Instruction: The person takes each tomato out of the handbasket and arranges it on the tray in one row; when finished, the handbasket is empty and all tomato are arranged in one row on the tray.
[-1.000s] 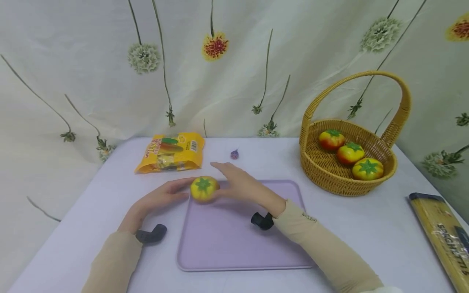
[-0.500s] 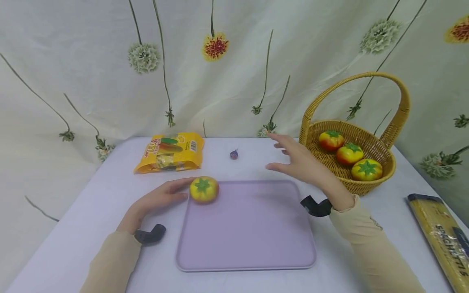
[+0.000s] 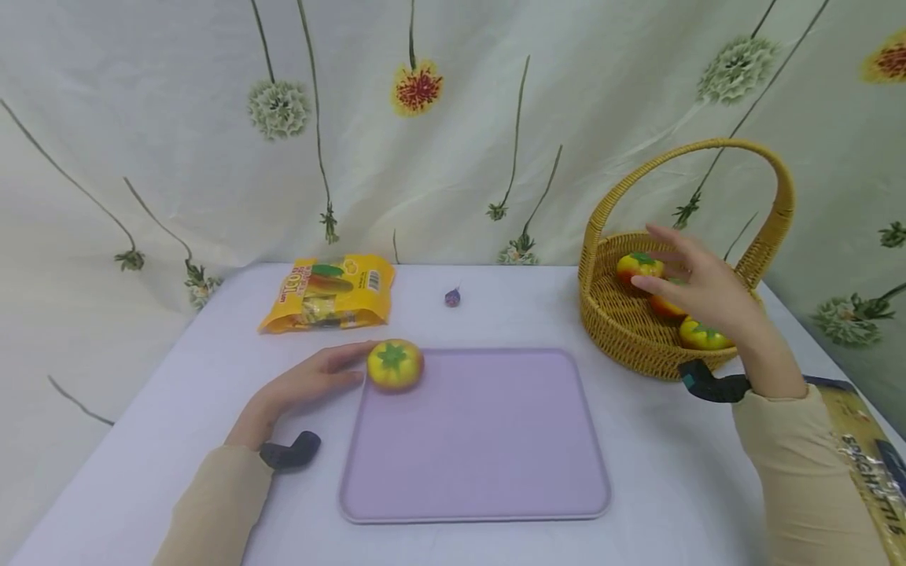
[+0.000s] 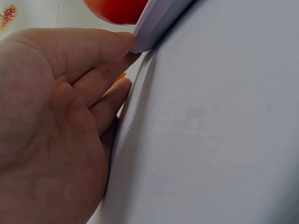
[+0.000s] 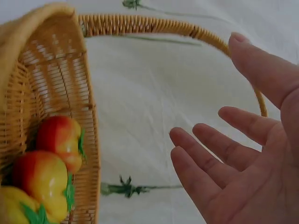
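My left hand (image 3: 311,385) rests on the table at the back left corner of a lilac tray (image 3: 481,440), fingers loosely extended. In the left wrist view its thumb (image 4: 88,49) is at the tray's rim. On that corner sits a yellow-and-red persimmon-like fruit (image 3: 395,365) with a green star-shaped top, close to the fingertips. My right hand (image 3: 715,287) hovers over a wicker basket (image 3: 623,346), fingers spread, holding nothing. Three similar fruits lie in the basket, among them a red-yellow one (image 5: 58,140); the hand partly hides them in the head view.
A yellow snack bag (image 3: 329,292) lies at the back left. Near the table's rear is a small purple item (image 3: 452,298). A spaghetti pack (image 3: 859,448) lies along the right edge, partly behind the right sleeve. The basket handle (image 3: 767,169) arches high.
My right hand has left the fruit on the tray and moved right, across the table, to above the basket. My left hand and that fruit have stayed in place.
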{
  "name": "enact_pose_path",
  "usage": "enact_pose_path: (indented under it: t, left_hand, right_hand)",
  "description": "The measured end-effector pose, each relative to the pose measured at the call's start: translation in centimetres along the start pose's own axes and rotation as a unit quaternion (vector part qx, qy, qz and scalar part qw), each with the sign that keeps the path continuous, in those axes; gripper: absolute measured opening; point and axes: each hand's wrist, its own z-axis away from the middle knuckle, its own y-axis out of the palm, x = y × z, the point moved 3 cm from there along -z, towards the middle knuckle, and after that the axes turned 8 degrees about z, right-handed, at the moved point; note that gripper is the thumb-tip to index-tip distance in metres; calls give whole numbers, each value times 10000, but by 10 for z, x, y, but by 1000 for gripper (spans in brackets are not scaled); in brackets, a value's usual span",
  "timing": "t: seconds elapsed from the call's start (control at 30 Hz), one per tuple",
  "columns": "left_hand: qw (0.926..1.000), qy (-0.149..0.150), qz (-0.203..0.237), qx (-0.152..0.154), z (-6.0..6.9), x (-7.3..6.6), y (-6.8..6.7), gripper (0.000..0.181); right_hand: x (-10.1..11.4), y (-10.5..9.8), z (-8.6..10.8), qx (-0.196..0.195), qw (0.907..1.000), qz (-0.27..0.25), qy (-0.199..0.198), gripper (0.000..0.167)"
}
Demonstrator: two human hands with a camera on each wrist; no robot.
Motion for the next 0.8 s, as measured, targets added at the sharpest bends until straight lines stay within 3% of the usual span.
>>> enact_pose_path:
  t: [0.33, 0.63, 0.8]
  left_hand:
    - [9999, 115, 91, 69, -1, -4, 1, 51]
    - [10000, 45, 45, 18, 1, -3, 0, 51]
    - [9999, 6, 110, 29, 1, -3, 0, 51]
  right_hand:
    - [-79, -33, 25, -1, 9931, -370, 1116, 78]
    - [-111, -29, 34, 379, 9889, -201, 1425, 77]
    - [-118, -24, 36, 575, 9872, -286, 1463, 77]
